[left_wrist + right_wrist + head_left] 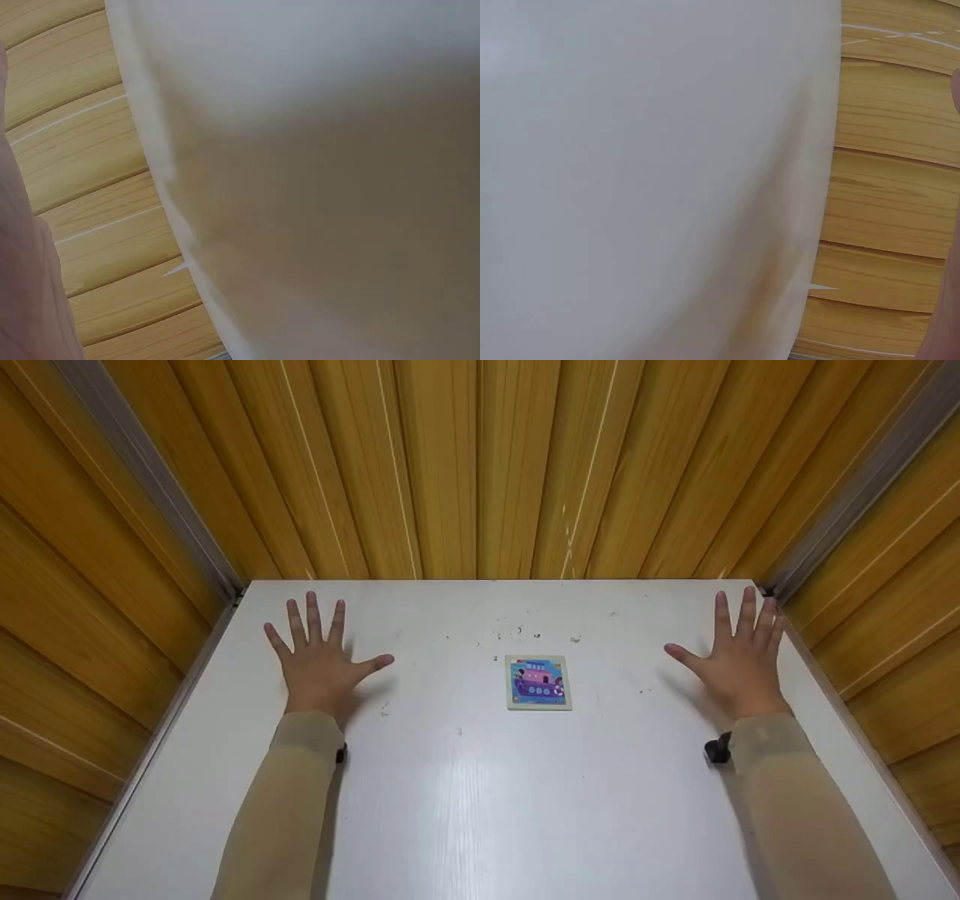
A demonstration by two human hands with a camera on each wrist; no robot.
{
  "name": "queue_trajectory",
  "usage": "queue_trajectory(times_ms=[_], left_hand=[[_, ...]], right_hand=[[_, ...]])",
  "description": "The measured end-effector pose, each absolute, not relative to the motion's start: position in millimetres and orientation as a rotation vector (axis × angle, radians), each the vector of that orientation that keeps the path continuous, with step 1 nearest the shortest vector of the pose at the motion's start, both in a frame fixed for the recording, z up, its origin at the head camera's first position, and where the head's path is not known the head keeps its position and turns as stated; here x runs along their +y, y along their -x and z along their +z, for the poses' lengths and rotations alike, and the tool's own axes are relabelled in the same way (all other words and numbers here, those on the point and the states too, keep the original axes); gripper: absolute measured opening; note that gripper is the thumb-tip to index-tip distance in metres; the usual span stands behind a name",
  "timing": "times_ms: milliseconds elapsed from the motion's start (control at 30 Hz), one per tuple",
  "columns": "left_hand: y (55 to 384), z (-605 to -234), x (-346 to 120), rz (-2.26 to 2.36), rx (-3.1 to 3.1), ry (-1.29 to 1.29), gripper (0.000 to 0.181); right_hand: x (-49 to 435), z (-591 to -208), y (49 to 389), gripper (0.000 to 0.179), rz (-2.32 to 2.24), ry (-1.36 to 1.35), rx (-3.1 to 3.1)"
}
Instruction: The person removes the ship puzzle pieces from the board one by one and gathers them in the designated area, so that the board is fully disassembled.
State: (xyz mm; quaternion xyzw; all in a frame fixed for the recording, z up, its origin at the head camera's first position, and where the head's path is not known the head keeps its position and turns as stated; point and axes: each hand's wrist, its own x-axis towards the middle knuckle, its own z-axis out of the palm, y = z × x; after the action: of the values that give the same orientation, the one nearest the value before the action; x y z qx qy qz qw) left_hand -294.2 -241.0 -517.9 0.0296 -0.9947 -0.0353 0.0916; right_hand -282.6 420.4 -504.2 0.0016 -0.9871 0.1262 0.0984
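Observation:
A small square picture puzzle lies flat on the white table, right of the middle in the head view. Its pale frame surrounds a cartoon of a pink and purple boat on blue. To its left, my left hand has its fingers straight and spread, holding nothing. My right hand, on the other side, also has spread, straight fingers and holds nothing. Both hands are apart from the puzzle. Each wrist view shows only a strip of its own hand at the outer edge, and the puzzle is in neither.
The white table has small dark scuffs and chips behind the puzzle. Wood-patterned panels rise along its back and both sides, with grey metal posts at the rear corners. A small black device sits at the right wrist.

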Motion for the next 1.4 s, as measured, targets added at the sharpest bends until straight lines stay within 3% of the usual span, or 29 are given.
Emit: queue_trajectory(times_ms=[433,967,1400], left_hand=[[297.4,-499.9,-198.0,-0.286,-2.838,-0.086,0.142],[294.3,-479.1,-140.6,-0.642,-2.637,0.043,0.135],[279.1,-463.9,-107.5,-0.981,-2.496,0.130,0.115]], right_hand=[[382.9,-492.5,290.2,0.133,0.481,-0.013,-2.829],[325.1,-477.8,301.0,0.099,0.773,-0.151,-2.449],[267.1,-470.6,295.1,0.078,1.260,-0.223,-2.276]])
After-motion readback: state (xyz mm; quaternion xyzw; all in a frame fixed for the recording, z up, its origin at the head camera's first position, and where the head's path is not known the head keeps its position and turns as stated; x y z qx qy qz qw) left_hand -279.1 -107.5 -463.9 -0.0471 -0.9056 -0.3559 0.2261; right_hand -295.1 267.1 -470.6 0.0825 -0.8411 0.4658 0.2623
